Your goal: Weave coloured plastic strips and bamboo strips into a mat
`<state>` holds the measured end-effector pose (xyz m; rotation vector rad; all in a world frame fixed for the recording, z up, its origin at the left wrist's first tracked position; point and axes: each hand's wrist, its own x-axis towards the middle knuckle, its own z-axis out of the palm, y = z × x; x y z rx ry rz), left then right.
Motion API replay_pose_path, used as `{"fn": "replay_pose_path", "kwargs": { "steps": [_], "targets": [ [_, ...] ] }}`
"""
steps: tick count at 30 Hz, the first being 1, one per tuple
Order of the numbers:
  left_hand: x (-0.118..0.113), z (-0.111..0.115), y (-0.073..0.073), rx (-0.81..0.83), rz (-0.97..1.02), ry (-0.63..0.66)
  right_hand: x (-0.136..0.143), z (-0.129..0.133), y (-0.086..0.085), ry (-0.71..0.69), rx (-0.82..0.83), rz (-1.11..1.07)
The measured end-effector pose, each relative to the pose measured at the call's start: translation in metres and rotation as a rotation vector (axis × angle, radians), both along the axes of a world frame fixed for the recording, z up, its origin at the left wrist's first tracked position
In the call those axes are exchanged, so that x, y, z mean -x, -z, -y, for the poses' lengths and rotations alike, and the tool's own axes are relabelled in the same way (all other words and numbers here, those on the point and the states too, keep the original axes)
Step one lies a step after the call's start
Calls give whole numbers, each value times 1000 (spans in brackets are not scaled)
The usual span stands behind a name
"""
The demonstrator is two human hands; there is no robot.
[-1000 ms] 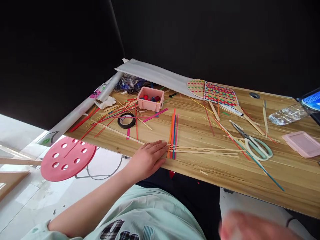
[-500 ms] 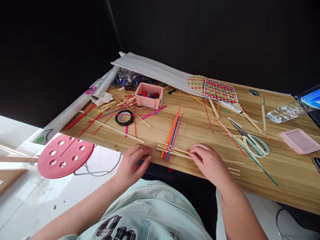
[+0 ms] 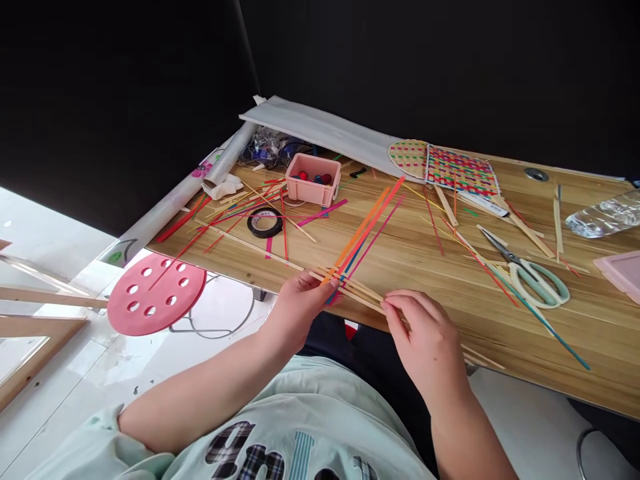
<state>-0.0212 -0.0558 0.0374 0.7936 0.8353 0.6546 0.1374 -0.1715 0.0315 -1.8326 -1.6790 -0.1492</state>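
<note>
A small lattice of flat strips is held between my two hands near the table's front edge. Its coloured strips (image 3: pixel 367 230) are orange, red, blue and magenta, fanning away from me. Pale natural strips (image 3: pixel 364 291) cross them near the lower end. My left hand (image 3: pixel 305 300) pinches the lattice at its left side, thumb on top where the strips cross. The fingertips of my right hand (image 3: pixel 417 327) are closed on the right ends of the pale strips. Fingers hide parts of the weave.
Loose strips surround a black tape roll (image 3: pixel 265 223) and a pink box (image 3: pixel 313 180) on the left. Woven fans (image 3: pixel 463 170) lie at the back. Scissors (image 3: pixel 533 277), a plastic bottle (image 3: pixel 603 217) and a pink lid (image 3: pixel 620 273) are on the right. A red stool (image 3: pixel 157 300) stands left.
My left hand has moved right and taken hold of the lattice, which looks raised and tilted off the table. My right hand keeps its pinch. The view has shifted to the right.
</note>
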Motion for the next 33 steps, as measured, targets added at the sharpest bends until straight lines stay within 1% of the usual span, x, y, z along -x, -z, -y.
{"fn": "replay_pose_path", "kwargs": {
  "steps": [3, 7, 9, 11, 13, 15, 17, 19, 21, 23, 25, 28, 31, 33],
  "targets": [
    [-5, 2, -4, -16, 21, -27, 0, 4, -6, 41, -11, 80],
    [-14, -1, -19, -41, 60, -27, -10, 7, -24, 123, -33, 93],
    [-18, -4, -28, -74, 88, -21, -22, 9, -37, 88, 18, 35],
    [-21, -7, -35, -109, 107, -18, -37, 14, -50, 45, 104, -63],
    [-24, -10, -42, -124, 112, -19, -54, 21, -59, 59, 188, -175],
    [-27, -14, -48, -131, 116, -12, -66, 28, -64, 101, 261, -284],
    [-32, -20, -55, -168, 125, 34, -72, 30, -65, 95, 319, -424],
    [-40, -29, -64, -247, 126, 129, -72, 24, -64, 32, 343, -600],
    [-53, -42, -76, -360, 119, 255, -69, 11, -68, -49, 344, -737],
    [-68, -56, -93, -481, 116, 376, -68, -6, -79, -80, 329, -806],
    [-85, -68, -113, -582, 132, 458, -68, -26, -96, -122, 220, -920],
    [-107, -78, -146, -695, 168, 518, -71, -54, -123, -154, -106, -1130],
    [-118, -80, -173, -795, 192, 516, -73, -77, -143, -174, -318, -1155],
    [-121, -80, -186, -849, 204, 499, -73, -90, -153, -192, -418, -1143]
  ]
}}
